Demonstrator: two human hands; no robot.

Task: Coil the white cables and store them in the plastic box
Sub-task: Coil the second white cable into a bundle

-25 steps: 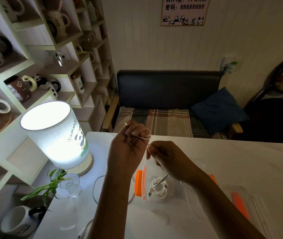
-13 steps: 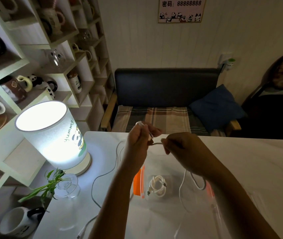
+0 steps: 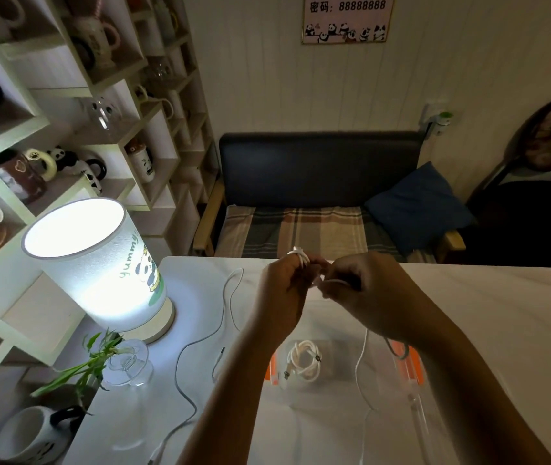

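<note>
My left hand and my right hand are held together above the white table, both pinching one white cable. The cable loops over my left fingers, and its free length hangs down from my right hand over the box. Below the hands sits the clear plastic box with orange clips. A coiled white cable lies inside it. Another loose white cable trails across the table to the left of my left arm.
A lit lamp stands at the table's left, with a glass vase holding a green plant in front of it. A mug sits lower left. Shelves of mugs fill the left wall. A bench with a blue cushion lies beyond the table.
Both hands have risen away from the box and come together. The cable now wraps over my left fingers, and its slack hangs from my right hand.
</note>
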